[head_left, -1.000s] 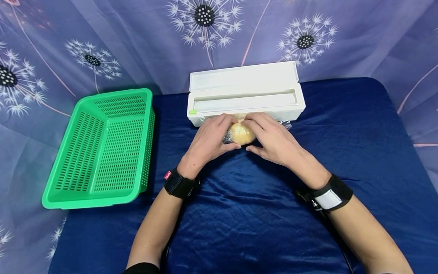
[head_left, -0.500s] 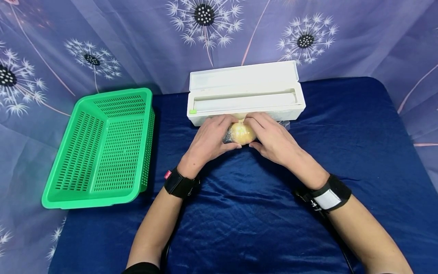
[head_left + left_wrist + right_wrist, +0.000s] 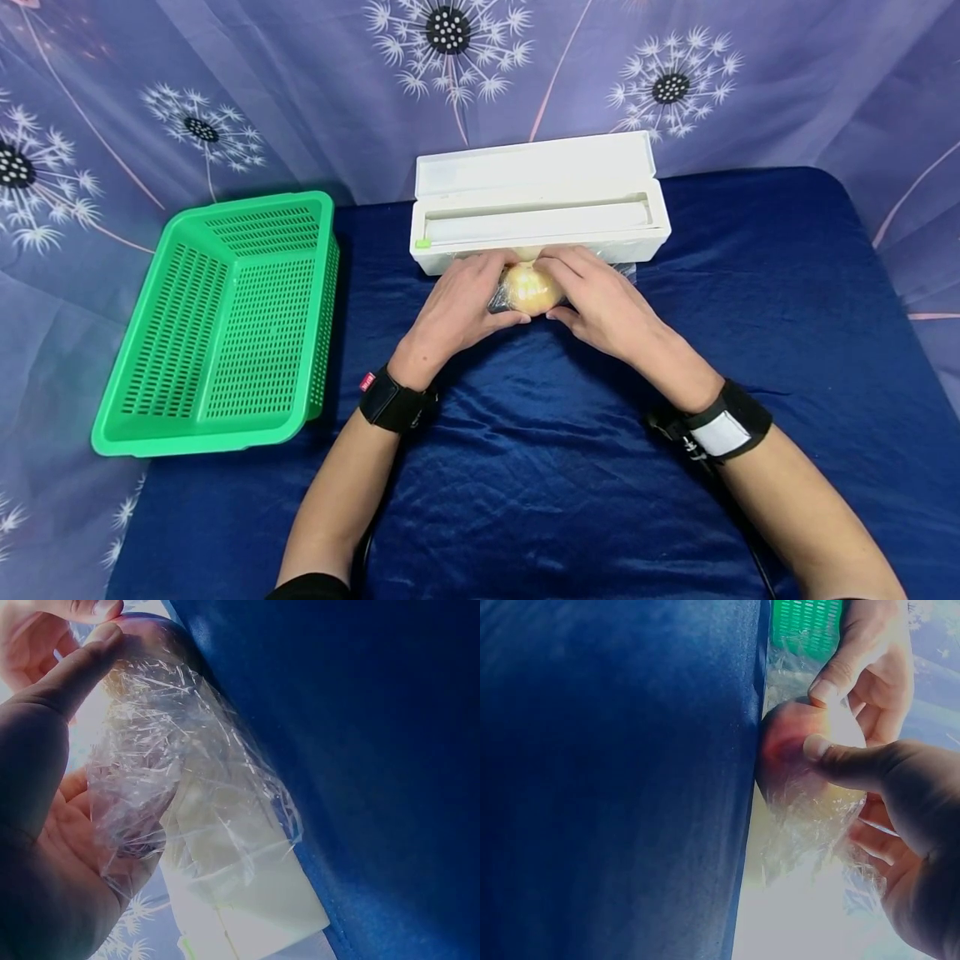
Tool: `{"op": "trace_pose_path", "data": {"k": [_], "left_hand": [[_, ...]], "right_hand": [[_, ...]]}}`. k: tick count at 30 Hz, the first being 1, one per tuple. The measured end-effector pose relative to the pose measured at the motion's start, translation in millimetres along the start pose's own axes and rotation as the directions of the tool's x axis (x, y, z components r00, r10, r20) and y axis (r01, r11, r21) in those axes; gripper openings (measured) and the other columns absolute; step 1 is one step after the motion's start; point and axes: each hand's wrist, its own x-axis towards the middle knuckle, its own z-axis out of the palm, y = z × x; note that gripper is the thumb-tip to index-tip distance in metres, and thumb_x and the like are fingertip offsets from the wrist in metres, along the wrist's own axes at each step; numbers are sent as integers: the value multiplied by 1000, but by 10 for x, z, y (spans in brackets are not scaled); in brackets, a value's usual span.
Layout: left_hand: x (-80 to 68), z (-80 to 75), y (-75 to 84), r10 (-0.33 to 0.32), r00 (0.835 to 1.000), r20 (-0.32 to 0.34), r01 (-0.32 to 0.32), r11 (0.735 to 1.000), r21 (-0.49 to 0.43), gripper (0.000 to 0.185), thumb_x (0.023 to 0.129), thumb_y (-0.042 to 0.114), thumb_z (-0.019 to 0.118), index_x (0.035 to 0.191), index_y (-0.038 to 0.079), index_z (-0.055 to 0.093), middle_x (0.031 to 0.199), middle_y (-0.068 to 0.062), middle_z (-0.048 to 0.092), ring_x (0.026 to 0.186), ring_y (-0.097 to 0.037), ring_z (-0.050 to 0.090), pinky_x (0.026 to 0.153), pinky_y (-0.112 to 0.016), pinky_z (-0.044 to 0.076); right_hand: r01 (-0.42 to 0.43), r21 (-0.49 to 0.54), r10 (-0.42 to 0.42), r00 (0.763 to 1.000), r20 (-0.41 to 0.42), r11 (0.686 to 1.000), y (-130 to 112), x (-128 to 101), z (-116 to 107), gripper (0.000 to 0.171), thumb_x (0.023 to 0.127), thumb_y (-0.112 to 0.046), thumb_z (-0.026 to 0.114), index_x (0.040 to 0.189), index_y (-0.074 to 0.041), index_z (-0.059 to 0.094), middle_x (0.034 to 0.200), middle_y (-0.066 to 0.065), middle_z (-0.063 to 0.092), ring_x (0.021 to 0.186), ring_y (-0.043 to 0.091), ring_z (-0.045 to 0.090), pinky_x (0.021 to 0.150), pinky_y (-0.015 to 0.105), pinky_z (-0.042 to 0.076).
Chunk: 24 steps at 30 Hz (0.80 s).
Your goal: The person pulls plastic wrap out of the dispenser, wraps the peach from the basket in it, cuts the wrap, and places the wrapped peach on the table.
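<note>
Frame centre: left hand (image 3: 455, 310) and right hand (image 3: 600, 307) cupped, fingers curled, grasping film-wrapped yellow fruit (image 3: 529, 291) on blue worktop (image 3: 525, 467). White cling-film dispenser (image 3: 536, 202) open just behind. Green basket (image 3: 225, 325) at left, nothing visible inside.

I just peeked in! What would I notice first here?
Two hands, the left hand and right hand, cup a yellow round fruit in crinkly clear wrap at the middle of the blue cloth. A white wrap box stands open just behind, and a bright green basket sits at the left.
</note>
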Motion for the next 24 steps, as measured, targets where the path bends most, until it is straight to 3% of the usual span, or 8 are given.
{"op": "trace_pose_path", "data": {"k": [6,14,24], "left_hand": [[13,-3,-10,12,1000,-12,-12,999,-31,73,85,48,89,137,8,55,122,-4,65,105,-24,65,95,-42,49],[-2,-3,16,23,1000,-12,-22,1000,17,68,88,51,86,133,9,56,112,-3,67,96,-20,63,90,-40,49],[-18,6,42,21,998,-52,-18,998,58,70,84,52,89,131,8,61,119,-6,68,107,-24,61,96,-40,47]], "right_hand": [[13,3,-13,1000,4,1000,7,-6,-18,69,81,2,90,141,4,55,141,23,58,134,40,55,110,53,48],[33,-9,-33,999,19,999,20,-13,-6,69,81,6,88,141,6,54,140,24,58,135,41,54,112,53,46],[35,-2,-35,999,33,999,24,-15,10,70,80,9,88,140,7,53,140,24,58,136,40,53,114,52,44]]}}
